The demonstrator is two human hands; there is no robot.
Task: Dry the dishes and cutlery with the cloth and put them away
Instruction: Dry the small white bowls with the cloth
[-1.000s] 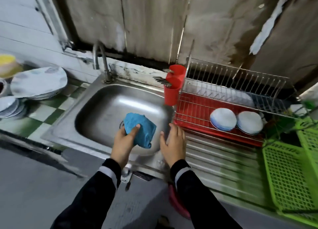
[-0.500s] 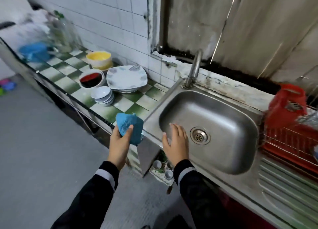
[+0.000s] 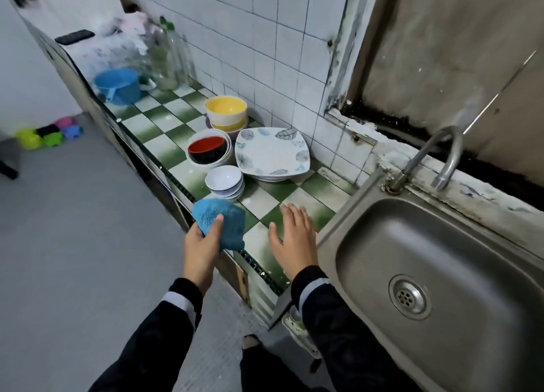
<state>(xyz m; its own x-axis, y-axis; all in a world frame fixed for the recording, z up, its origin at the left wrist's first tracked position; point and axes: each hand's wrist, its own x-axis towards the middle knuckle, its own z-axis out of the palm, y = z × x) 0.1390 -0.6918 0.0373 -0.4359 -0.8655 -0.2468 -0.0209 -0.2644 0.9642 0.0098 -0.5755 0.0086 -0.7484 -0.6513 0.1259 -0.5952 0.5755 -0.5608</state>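
Left hand [image 3: 203, 244] grips cloth [image 3: 226, 223], thumb on top; right hand [image 3: 294, 238] flat, palm down, fingers spread.

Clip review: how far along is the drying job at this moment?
Done: the sink holds no dishes; whether anything is dried cannot be told. In hand: the left hand grips the cloth; the right hand is open over the counter, holding nothing. Left: the plates, small bowls, red bowl and yellow bowl sit stacked on the counter, none being wiped.
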